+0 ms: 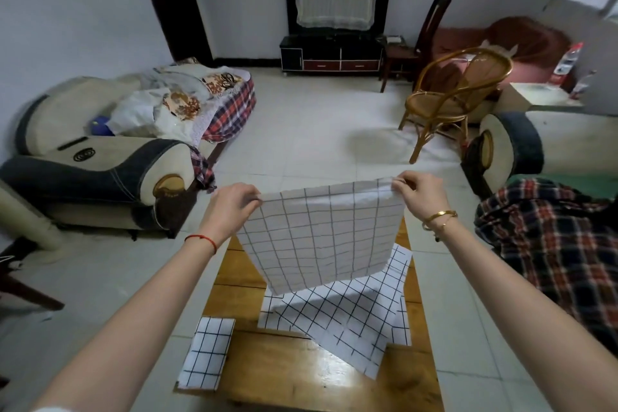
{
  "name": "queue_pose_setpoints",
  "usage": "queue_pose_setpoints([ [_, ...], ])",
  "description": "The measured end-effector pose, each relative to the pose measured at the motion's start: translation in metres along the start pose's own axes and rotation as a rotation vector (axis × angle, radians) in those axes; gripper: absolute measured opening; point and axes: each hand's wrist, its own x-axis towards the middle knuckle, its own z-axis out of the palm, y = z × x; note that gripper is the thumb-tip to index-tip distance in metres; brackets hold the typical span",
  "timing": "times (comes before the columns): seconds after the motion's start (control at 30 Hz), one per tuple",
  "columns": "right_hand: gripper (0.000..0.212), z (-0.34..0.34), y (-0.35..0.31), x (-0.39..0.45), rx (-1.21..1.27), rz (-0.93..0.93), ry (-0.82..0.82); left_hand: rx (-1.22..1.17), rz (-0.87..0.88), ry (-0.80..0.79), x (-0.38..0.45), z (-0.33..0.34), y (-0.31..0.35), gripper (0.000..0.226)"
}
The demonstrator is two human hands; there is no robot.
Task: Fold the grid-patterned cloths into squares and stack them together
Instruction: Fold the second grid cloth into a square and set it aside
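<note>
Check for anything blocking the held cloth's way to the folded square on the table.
Nothing visible does. The held cloth hangs over the unfolded cloths; the wooden table lies bare up to the folded square.

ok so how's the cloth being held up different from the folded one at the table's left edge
The held cloth hangs in the air above the table, pinched at its top corners by the left hand and right hand; the folded cloth lies flat on the wooden table, untouched. The held cloth shows a larger face; the folded cloth is a compact rectangle. Both are white with a dark grid.
</note>
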Motion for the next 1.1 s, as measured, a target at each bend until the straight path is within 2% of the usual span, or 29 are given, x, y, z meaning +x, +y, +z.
queue_pose_setpoints([
  [0.27, 0.016, -0.019, 0.003, -0.009, -0.019, 0.022, 0.009, -0.07, 0.047, 0.01, 0.001, -0.024, 0.006, 0.013],
  [0.43, 0.015, -0.026, 0.001, -0.019, -0.039, 0.013, -0.045, -0.141, 0.064, -0.027, -0.002, -0.034, 0.003, 0.013],
  [0.7, 0.014, -0.036, 0.011, -0.027, 0.147, -0.006, -0.3, -0.204, 0.051, -0.262, -0.007, -0.063, -0.006, 0.011],
  [0.97, 0.014, -0.038, 0.019, -0.02, 0.281, 0.018, -0.42, -0.335, -0.018, -0.407, -0.004, -0.085, -0.01, 0.021],
  [1.1, 0.016, -0.038, 0.026, -0.014, 0.324, 0.037, -0.463, -0.39, -0.088, -0.456, 0.001, -0.09, -0.011, 0.017],
])
